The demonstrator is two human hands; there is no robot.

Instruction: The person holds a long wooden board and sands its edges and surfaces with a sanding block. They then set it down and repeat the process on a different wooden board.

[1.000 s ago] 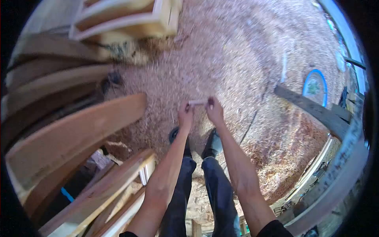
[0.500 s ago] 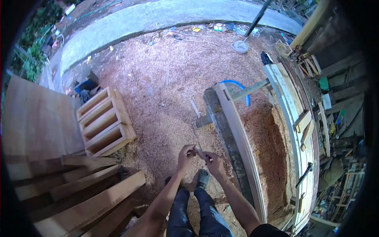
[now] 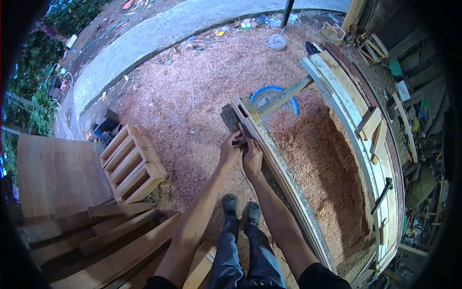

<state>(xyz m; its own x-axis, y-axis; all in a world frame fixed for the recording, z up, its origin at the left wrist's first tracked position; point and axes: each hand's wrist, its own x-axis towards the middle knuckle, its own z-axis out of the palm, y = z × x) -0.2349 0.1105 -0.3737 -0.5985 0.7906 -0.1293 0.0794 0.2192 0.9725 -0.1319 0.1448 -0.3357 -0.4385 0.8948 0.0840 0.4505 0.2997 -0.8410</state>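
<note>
My left hand [image 3: 230,150] and my right hand [image 3: 252,158] are close together, beside the far part of a long narrow wooden board [image 3: 281,172]. Both are closed, with bent fingers around something small and dark that I cannot make out. A slot-like recess shows near the board's far end. The board lies along a rough, dark-edged beam [image 3: 230,117], whose far end sticks out to the left of it. Whether the fingers touch the board's side cannot be told.
Left stands a wooden frame with open compartments [image 3: 132,161], by a plywood sheet [image 3: 62,173] and stacked lumber [image 3: 120,250]. A crossbar [image 3: 288,96] links the beam to a right-hand bench [image 3: 358,115] bearing wood offcuts. Shavings cover the ground around a blue-rimmed round thing [image 3: 273,88].
Both hands have moved forward, from in front of my body to the board's side. The light, stick-like piece seen between them earlier is no longer clearly visible. The whole view has shifted.
</note>
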